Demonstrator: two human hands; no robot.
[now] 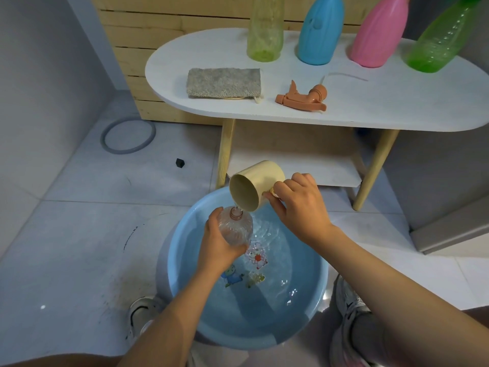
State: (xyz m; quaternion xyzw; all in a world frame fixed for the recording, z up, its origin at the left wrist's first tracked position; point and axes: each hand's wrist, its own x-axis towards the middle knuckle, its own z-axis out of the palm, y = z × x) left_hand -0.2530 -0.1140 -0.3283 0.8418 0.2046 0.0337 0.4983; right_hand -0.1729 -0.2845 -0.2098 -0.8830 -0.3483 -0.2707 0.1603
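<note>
My left hand (215,246) grips a clear, ribbed plastic bottle (236,228) with no cap, its neck pointing up over the blue basin (182,300). My right hand (297,205) holds a cream cup (255,185) by its handle. The cup is tipped, and a thin stream of water runs from its rim into the bottle's mouth. The basin stands on the floor between my feet and holds water over cartoon pictures on its bottom.
A white oval table (370,102) stands behind the basin. On it are a grey cloth (223,82), an orange spray head (303,98) and several coloured bottles: yellow-green (264,30), blue (320,30), pink (378,35), green (439,41). A grey ring (128,135) lies on the tiled floor at left.
</note>
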